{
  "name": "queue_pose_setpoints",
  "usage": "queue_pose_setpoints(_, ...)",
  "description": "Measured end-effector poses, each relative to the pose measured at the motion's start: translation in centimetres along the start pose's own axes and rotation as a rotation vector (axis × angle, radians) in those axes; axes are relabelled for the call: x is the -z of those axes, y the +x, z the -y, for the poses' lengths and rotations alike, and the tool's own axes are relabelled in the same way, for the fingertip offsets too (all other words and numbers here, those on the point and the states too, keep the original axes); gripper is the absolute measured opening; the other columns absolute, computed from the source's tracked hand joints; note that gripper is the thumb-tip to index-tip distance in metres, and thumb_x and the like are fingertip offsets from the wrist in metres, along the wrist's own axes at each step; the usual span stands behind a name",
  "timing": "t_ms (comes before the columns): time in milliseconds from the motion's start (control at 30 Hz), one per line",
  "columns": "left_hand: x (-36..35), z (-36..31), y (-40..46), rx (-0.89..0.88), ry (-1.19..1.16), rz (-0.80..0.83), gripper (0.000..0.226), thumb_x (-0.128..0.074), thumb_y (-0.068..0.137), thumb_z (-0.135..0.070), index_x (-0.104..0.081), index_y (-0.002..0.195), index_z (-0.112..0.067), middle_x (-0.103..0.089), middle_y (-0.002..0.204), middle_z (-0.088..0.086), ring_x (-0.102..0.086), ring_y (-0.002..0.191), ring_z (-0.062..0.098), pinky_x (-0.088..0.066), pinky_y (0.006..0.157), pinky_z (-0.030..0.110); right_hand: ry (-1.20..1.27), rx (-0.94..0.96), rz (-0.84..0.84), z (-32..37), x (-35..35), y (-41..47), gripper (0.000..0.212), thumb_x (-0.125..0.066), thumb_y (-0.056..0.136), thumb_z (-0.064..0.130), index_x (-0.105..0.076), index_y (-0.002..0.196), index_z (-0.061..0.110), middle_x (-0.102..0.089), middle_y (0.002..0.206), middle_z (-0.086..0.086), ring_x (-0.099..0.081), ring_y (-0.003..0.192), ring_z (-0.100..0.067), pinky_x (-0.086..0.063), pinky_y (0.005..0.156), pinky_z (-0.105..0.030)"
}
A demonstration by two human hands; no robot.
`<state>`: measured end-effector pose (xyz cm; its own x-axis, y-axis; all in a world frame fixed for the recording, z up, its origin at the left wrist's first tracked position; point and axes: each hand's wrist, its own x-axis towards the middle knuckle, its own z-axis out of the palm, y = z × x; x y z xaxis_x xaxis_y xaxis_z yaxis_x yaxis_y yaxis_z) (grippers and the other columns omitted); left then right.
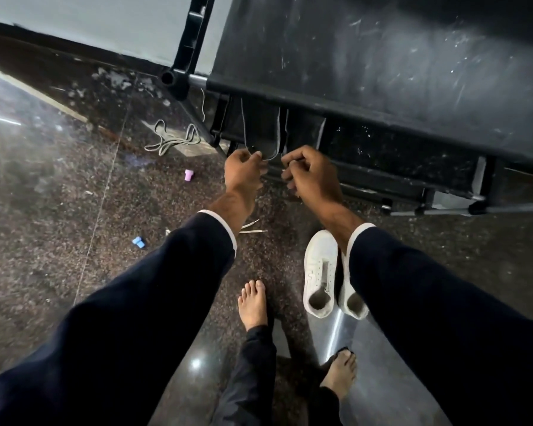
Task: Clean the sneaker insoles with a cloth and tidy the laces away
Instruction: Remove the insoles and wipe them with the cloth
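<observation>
My left hand (pixel 243 170) and my right hand (pixel 310 173) are held close together in front of the black shoe rack (pixel 382 72). Each pinches part of a thin white lace (pixel 270 158) that sags between them. A pair of white sneakers (pixel 319 272) without laces stands on the floor under my right forearm, and the right shoe is partly hidden by my sleeve. Two white lace ends (pixel 253 227) show on the floor below my left wrist. Another lace (pixel 174 138) lies in loose loops on the floor to the left of the rack. No cloth or insole is visible.
The dark speckled floor carries a small pink cap (pixel 189 174) and a blue piece (pixel 138 242) to the left. My bare feet (pixel 253 302) stand close to the sneakers. A grey wall (pixel 90 26) runs behind the rack's black corner post (pixel 182 56).
</observation>
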<state>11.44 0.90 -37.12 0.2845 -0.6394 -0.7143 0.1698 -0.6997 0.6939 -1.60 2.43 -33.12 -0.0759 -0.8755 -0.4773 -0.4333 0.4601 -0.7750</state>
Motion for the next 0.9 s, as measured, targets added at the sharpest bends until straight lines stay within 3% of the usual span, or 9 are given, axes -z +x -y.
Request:
queue_pose_setpoints(100,1.0,-0.5,-1.3,0.006,-0.096,-0.008,0.016,-0.052,0.104,-0.015,-0.048,0.089,-0.019,-0.063,0.076,-0.001,-0.06,0.059,0.005,-0.044,0.048,0.021,0.026,-0.02,-0.024,0.4,0.0,0.1,0.021,-0.05,0.097,0.008,-0.07,0.1,0.015,-0.073,0.078,0.0,-0.062,0.054,-0.003,-0.045,0.047,-0.015)
queue_pose_setpoints(200,2.5,0.3,-4.0,-0.033,-0.091,0.004,0.019,-0.053,0.104,-0.014,-0.052,0.085,-0.019,-0.066,0.079,-0.002,-0.061,0.061,0.005,-0.048,0.051,0.021,0.08,-0.065,-0.064,1.3,-0.5,-0.3,0.014,-0.055,0.099,0.014,-0.069,0.103,0.016,-0.074,0.085,-0.001,-0.062,0.057,-0.002,-0.049,0.048,-0.016)
queue_pose_setpoints(267,3.5,1.6,-6.7,-0.061,-0.108,0.01,0.016,-0.053,0.104,-0.013,-0.057,0.09,-0.02,-0.068,0.08,-0.003,-0.062,0.064,0.004,-0.05,0.056,0.022,0.18,-0.128,-0.069,1.5,-1.0,-1.1,0.014,-0.062,0.099,0.023,-0.069,0.108,0.015,-0.076,0.095,-0.006,-0.067,0.069,-0.009,-0.057,0.059,-0.025)
queue_pose_setpoints(367,4.9,4.4,-11.1,-0.08,-0.1,0.007,0.012,-0.054,0.103,-0.01,-0.059,0.096,-0.017,-0.07,0.08,-0.003,-0.064,0.067,0.008,-0.053,0.062,0.027,0.404,-0.232,0.085,0.8,-1.6,-3.1,0.031,-0.066,0.097,0.036,-0.066,0.12,0.016,-0.074,0.111,-0.008,-0.072,0.094,-0.02,-0.062,0.08,-0.037)
queue_pose_setpoints(467,5.6,7.5,-15.3,-0.086,-0.067,0.078,0.01,-0.057,0.102,-0.011,-0.058,0.094,-0.017,-0.072,0.076,-0.007,-0.063,0.064,0.006,-0.05,0.058,0.023,0.431,-0.282,0.19,-0.3,-1.3,-5.5,0.033,-0.064,0.098,0.02,-0.061,0.129,0.01,-0.07,0.113,-0.007,-0.066,0.095,-0.016,-0.053,0.066,-0.022)
queue_pose_setpoints(567,5.8,9.7,-18.4,-0.056,-0.078,0.12,0.006,-0.059,0.101,-0.013,-0.059,0.097,-0.017,-0.07,0.076,-0.008,-0.064,0.062,0.004,-0.045,0.057,0.025,0.328,-0.241,0.222,-1.3,0.0,-8.3,0.032,-0.059,0.098,0.004,-0.058,0.129,0.003,-0.067,0.108,-0.01,-0.063,0.089,-0.016,-0.048,0.061,-0.021)
queue_pose_setpoints(733,5.3,10.1,-22.7,-0.079,-0.232,0.107,0.023,-0.051,0.106,-0.022,-0.058,0.123,-0.009,-0.072,0.087,-0.005,-0.067,0.073,0.011,-0.052,0.059,0.028,0.238,-0.219,0.264,-4.0,4.7,-14.1,0.027,-0.063,0.094,0.003,-0.063,0.121,0.005,-0.072,0.108,-0.019,-0.068,0.092,-0.026,-0.057,0.081,-0.045)
queue_pose_setpoints(833,4.0,9.2,-25.0,-0.126,-0.237,0.111,0.032,-0.054,0.104,-0.016,-0.054,0.132,-0.003,-0.071,0.103,0.005,-0.068,0.086,0.016,-0.055,0.065,0.029,0.193,-0.232,0.304,-5.1,8.4,-18.2,0.029,-0.063,0.095,0.0,-0.062,0.123,0.006,-0.072,0.107,-0.013,-0.069,0.096,-0.023,-0.059,0.083,-0.043)
queue_pose_setpoints(900,2.5,9.0,-26.5,-0.146,-0.221,0.109,0.031,-0.056,0.102,-0.009,-0.054,0.131,-0.001,-0.069,0.102,0.006,-0.067,0.083,0.015,-0.055,0.063,0.027,0.235,-0.257,0.328,-5.8,11.2,-20.8,0.027,-0.063,0.094,-0.003,-0.061,0.119,0.006,-0.069,0.098,-0.007,-0.069,0.09,-0.02,-0.06,0.079,-0.042)
